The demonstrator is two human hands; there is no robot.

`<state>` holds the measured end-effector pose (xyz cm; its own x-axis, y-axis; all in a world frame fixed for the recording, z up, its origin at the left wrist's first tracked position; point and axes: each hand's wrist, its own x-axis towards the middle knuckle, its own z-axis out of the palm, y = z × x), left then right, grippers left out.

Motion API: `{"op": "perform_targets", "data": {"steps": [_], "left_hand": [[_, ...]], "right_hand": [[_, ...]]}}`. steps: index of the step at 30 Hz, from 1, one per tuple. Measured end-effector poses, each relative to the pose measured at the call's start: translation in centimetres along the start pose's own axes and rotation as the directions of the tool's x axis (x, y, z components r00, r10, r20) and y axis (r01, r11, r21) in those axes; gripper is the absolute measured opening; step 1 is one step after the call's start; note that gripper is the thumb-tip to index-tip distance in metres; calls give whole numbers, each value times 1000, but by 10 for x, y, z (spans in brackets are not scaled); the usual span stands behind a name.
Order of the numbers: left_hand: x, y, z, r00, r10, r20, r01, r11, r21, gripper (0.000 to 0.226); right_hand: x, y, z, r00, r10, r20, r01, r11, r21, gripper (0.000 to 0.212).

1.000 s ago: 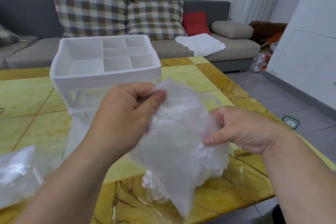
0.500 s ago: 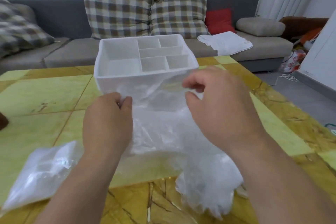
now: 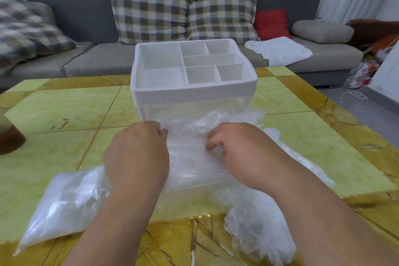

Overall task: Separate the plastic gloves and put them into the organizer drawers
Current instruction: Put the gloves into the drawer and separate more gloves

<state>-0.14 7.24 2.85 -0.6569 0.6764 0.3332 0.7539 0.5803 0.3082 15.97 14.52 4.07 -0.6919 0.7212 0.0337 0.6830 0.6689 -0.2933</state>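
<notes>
Gripping the plastic gloves [image 3: 190, 157] from both sides, the left hand [image 3: 138, 153] is curling its fingers over the film's edge at 9 o'clock, while the right hand [image 3: 241, 153] is curling thumb and fingers into it at 3 o'clock. The clear, crumpled film is stretching between them, right in front of the white organizer [image 3: 194, 90], which is standing on the table [image 3: 64, 114] at 12 o'clock with its divided top tray facing up. Whether a clear drawer is standing open under the film, I cannot tell. A loose heap of gloves [image 3: 259, 229] is lying at 5 o'clock, under the right forearm, and a clear bag [image 3: 64, 201] with white contents is lying at 8 o'clock, beside the left forearm. A grey sofa [image 3: 97, 60] with checked cushions [image 3: 151, 11] is sitting beyond the table at 12 o'clock, a white cloth [image 3: 278, 52] lying on its seat at 1 o'clock.
</notes>
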Motion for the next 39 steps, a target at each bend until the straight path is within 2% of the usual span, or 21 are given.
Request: {"op": "perform_targets", "data": {"steps": [5,8,11,12,14,15,16,18,19,21,24,26,29,33,35,37,39], "left_hand": [[3,-10,4,999,28,-19,-29,1000,-13,27],[6,-14,8,1000,13,-6,-13,999,-37,26],[8,-13,0,995,-55,78,67,984,-166,29],[7,-11,-8,996,-72,51,83,969,-235,25],[1,-4,-29,992,-46,-120,10,958,-286,23],[-3,2,-37,982,30,-186,-81,958,-277,21],[-8,9,-42,972,132,-195,-180,950,-256,15],[-17,21,-35,952,300,-63,-307,938,-161,10],[-21,24,-24,942,333,28,-330,940,-90,11],[-24,21,-2,922,356,152,-364,931,27,17],[-17,11,14,907,340,250,-359,933,36,29],[-12,9,15,901,329,282,-352,935,33,32],[-11,10,13,870,389,304,-416,909,26,43],[-8,12,12,823,436,363,-462,887,-17,57],[-7,13,12,804,431,410,-468,884,-13,61],[-6,14,12,795,430,428,-478,879,3,62],[-5,14,12,796,425,432,-478,878,18,61]], "right_hand": [[2,-2,3,999,27,34,-25,998,-52,52],[6,-3,6,992,34,125,-32,999,-20,57],[8,-2,7,984,41,172,-45,999,18,71],[8,-1,7,984,37,172,-43,999,31,71],[9,-1,7,980,40,197,-49,998,39,70],[11,0,7,975,44,216,-52,998,32,71],[13,0,8,971,47,234,-56,998,30,73],[16,1,11,966,55,252,-71,996,56,78],[17,2,12,968,48,245,-65,996,62,81],[17,3,13,977,28,214,-33,999,22,84],[16,1,13,981,20,194,-17,1000,-13,82],[15,2,12,981,13,191,-17,1000,20,76],[10,3,2,984,2,180,-11,999,53,58],[2,-1,-9,993,53,105,-45,996,-76,32],[3,-7,-6,987,98,124,-83,989,-119,21],[7,-8,2,976,132,174,-108,984,-138,20],[11,-3,9,978,120,170,-104,990,-100,31]]}}
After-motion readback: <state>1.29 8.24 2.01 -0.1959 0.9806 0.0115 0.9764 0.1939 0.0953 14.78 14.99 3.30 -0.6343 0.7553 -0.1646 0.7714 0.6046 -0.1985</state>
